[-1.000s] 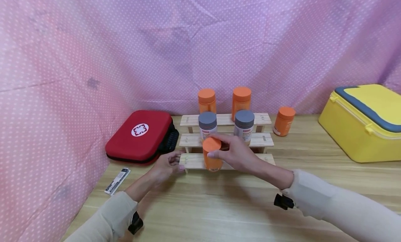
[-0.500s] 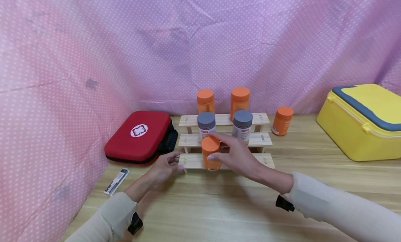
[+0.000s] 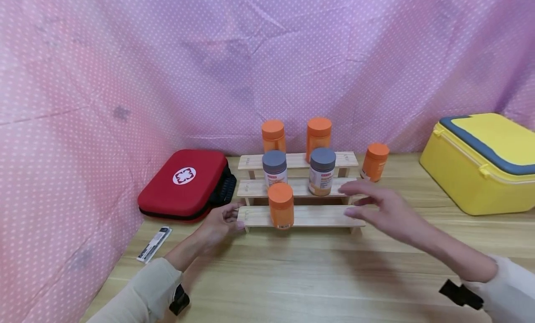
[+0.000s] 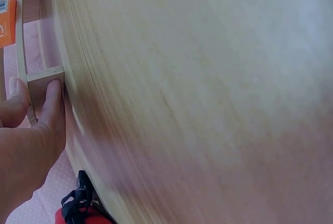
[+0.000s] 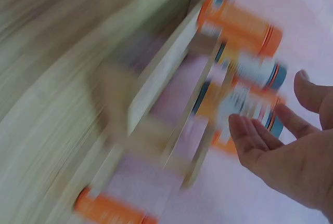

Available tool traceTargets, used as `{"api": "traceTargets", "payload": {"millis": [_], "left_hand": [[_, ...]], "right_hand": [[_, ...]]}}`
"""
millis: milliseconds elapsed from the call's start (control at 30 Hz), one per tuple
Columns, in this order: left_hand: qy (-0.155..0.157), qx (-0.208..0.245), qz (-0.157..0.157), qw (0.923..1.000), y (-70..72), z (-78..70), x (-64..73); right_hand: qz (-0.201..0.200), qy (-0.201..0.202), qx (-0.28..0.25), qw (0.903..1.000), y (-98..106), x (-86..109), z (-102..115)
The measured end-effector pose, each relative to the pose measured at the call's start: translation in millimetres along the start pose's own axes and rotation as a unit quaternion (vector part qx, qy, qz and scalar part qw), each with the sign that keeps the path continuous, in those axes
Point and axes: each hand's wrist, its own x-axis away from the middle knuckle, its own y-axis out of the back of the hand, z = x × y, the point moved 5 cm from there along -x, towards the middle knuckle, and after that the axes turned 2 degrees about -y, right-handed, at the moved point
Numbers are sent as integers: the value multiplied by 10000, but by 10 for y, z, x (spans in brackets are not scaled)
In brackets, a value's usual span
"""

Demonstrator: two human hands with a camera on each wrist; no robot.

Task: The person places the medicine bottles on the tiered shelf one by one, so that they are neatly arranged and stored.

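Observation:
A stepped wooden display rack (image 3: 322, 216) stands mid-table in the head view. My left hand (image 3: 219, 224) holds its lowest tier at the left end; in the left wrist view the thumb (image 4: 15, 102) is by the plank and a finger lies along the wooden leg (image 4: 44, 83). An orange pill bottle (image 3: 281, 207) stands upright on the lowest tier. Two grey-capped bottles, left (image 3: 275, 167) and right (image 3: 322, 172), stand on the middle tier. Two orange bottles, left (image 3: 273, 136) and right (image 3: 318, 139), are on the top tier. My right hand (image 3: 388, 214), fingers apart and holding nothing, hovers by the rack's right end.
Another orange bottle (image 3: 375, 162) stands on the table right of the rack. A yellow box with a grey-trimmed lid (image 3: 480, 174) sits at the far right. On the left lie a red first-aid case (image 3: 184, 183) and a thin white packet (image 3: 154, 244). Pink dotted cloth (image 3: 267, 62) hangs behind.
My right hand has let go of the orange bottle on the lowest tier and moved right, away from it. The bottle stays standing there. My left hand keeps its place.

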Motion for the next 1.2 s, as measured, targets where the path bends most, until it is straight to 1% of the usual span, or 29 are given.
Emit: {"api": "traceTargets", "payload": {"millis": [100, 167, 300, 333, 433, 500, 567, 633, 733, 867, 933, 1000, 1067, 1200], "left_hand": [[61, -51, 1, 10000, 7, 5, 4], [72, -46, 17, 10000, 10, 6, 5], [-8, 28, 28, 10000, 7, -5, 7], [-22, 41, 33, 10000, 5, -6, 7], [-25, 24, 2, 10000, 4, -11, 11], [-40, -77, -13, 10000, 9, -10, 14], [-21, -118, -53, 9999, 13, -5, 15], [-7, -168, -76, 9998, 15, 2, 15], [51, -122, -102, 9999, 10, 14, 15], [-19, -70, -57, 10000, -3, 9, 21], [-36, -41, -61, 10000, -6, 1, 23], [-27, -41, -59, 10000, -6, -7, 26], [16, -34, -62, 10000, -6, -10, 22], [114, 1, -29, 9999, -6, -14, 8]], "right_hand": [[-127, -482, 75, 9987, 203, 46, -202], [-272, -667, 163, 9973, 331, 58, -316], [-664, -773, 353, 9942, 583, 18, -505], [-762, -777, 420, 9932, 644, -11, -548], [-924, -1030, 560, 9888, 804, -139, -713], [-857, -1356, 578, 9854, 882, -243, -838], [-670, -1765, 636, 9800, 936, -355, -976], [-428, -2059, 607, 9757, 967, -461, -1107], [-40, -2373, 430, 9705, 962, -590, -1290], [424, -2600, 53, 9647, 882, -677, -1480], [556, -2608, -13, 9638, 831, -697, -1545], [601, -2540, 58, 9653, 787, -708, -1593], [532, -2386, 126, 9696, 749, -715, -1619], [213, -2076, 297, 9775, 717, -720, -1638]]}}
